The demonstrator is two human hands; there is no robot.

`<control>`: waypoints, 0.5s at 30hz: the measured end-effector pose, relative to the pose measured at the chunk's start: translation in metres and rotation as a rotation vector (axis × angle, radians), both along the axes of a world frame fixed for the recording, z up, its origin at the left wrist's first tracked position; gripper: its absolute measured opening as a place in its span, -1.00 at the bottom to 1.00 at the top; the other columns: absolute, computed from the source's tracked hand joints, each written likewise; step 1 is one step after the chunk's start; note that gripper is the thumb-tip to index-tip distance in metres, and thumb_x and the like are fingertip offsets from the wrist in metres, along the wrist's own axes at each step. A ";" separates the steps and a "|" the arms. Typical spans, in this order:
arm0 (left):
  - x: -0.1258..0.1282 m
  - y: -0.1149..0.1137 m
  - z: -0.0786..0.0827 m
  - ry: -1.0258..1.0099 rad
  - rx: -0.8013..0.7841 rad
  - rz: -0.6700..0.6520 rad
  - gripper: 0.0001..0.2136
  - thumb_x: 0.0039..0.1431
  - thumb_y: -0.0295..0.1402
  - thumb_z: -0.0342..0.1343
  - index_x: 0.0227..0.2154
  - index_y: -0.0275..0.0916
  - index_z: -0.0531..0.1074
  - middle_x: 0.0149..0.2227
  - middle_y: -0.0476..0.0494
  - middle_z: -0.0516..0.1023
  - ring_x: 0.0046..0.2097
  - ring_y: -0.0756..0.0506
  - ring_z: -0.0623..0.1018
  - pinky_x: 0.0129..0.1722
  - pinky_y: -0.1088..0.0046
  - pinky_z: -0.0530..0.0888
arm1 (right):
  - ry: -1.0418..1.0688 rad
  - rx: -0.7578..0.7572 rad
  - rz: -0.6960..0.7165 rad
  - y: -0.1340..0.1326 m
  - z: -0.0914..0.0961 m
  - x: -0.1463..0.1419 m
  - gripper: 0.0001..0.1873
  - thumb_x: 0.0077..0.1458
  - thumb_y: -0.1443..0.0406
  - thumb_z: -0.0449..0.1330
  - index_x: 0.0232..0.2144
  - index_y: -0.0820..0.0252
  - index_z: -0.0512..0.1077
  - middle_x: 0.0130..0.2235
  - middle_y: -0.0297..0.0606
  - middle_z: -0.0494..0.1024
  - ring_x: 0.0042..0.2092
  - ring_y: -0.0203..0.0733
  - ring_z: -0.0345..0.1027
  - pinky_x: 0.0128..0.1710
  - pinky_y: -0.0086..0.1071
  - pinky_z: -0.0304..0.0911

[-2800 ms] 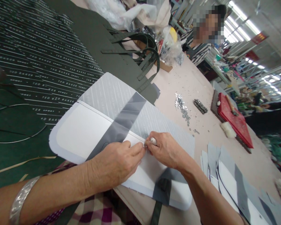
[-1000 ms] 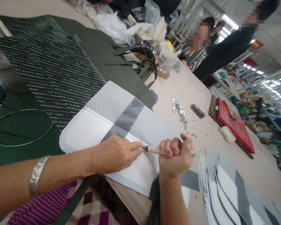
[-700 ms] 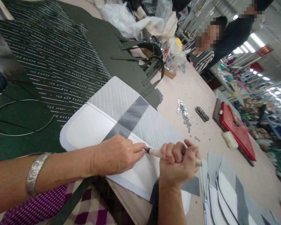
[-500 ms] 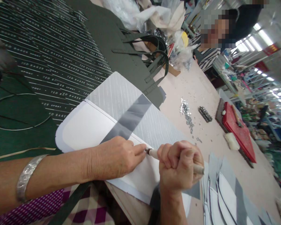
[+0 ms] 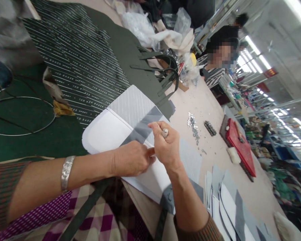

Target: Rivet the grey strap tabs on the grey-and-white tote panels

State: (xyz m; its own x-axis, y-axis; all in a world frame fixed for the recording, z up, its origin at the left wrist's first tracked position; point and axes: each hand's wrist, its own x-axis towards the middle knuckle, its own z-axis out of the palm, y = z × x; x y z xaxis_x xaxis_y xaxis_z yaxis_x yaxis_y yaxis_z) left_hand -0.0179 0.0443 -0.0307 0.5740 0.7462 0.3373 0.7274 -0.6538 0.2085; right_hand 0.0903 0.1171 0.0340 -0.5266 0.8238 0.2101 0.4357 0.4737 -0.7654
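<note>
A white and pale-grey bag panel (image 5: 107, 132) with a darker grey strap band (image 5: 142, 127) lies on the table in front of me. My left hand (image 5: 131, 159) rests on the panel with its fingers pressed together at the seam. My right hand (image 5: 165, 145) is fisted round a pale-handled tool (image 5: 165, 133), held upright with its butt end showing above the fist. The tool's tip is hidden between my two hands. A silver bangle (image 5: 66, 171) sits on my left wrist.
Dark striped printed fabric (image 5: 82, 63) and green straps (image 5: 168, 75) lie behind the panel. Loose silver rivets (image 5: 193, 124), a dark block (image 5: 210, 127) and a red pad (image 5: 240, 145) sit to the right. Cut grey pieces (image 5: 228, 201) are stacked near right. A person (image 5: 215, 68) sits across the table.
My right hand has turned the tool from lying flat to standing upright and moved in against my left hand. The view has swung, so the panel sits further right.
</note>
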 end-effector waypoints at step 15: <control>-0.001 0.003 -0.001 -0.035 -0.085 -0.018 -0.92 0.20 -0.42 0.10 -0.36 -0.25 0.49 -0.37 -0.10 0.56 -0.40 -0.15 0.57 -0.63 0.30 0.22 | 0.001 0.133 -0.005 -0.010 -0.005 0.009 -0.75 0.28 0.27 0.06 -0.35 0.19 0.51 -0.59 -0.46 0.33 -0.57 -0.40 0.18 -0.53 -0.45 0.11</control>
State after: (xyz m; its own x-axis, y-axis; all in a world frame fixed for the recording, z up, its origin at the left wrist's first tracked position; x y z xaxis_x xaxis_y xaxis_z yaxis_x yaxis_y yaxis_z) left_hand -0.0191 0.0475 -0.0320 0.5767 0.7625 0.2934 0.7070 -0.6457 0.2884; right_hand 0.0989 0.1068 0.0294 -0.5221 0.7913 0.3181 0.4376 0.5687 -0.6965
